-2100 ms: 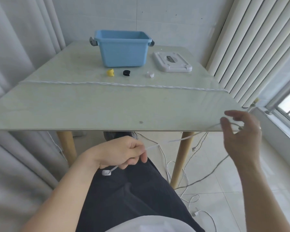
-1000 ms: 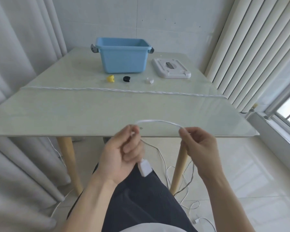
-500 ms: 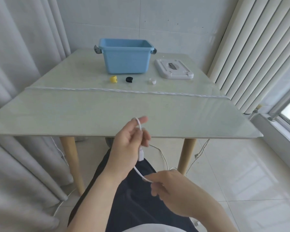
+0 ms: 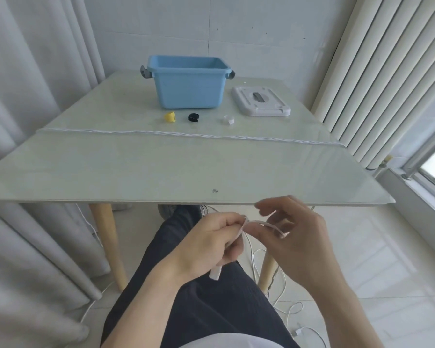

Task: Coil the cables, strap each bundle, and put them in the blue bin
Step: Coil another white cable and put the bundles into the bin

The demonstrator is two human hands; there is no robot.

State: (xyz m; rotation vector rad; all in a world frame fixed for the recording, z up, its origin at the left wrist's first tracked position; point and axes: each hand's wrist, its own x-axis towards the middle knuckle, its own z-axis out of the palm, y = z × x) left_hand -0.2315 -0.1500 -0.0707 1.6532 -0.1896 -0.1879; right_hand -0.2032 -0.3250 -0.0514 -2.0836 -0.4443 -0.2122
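Below the table (image 4: 161,172) edge at six o'clock, left hand (image 4: 209,244) curls its grip around the white cable (image 4: 266,224); right hand (image 4: 294,237) pinches its loop. Blue bin (image 4: 189,86) sits at twelve.

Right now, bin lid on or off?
Off. The bin stands open-topped; the white lid lies flat on the table to its right.

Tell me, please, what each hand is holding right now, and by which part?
Both hold the white cable: the left hand near its plug end, the right hand on the loop beside it.
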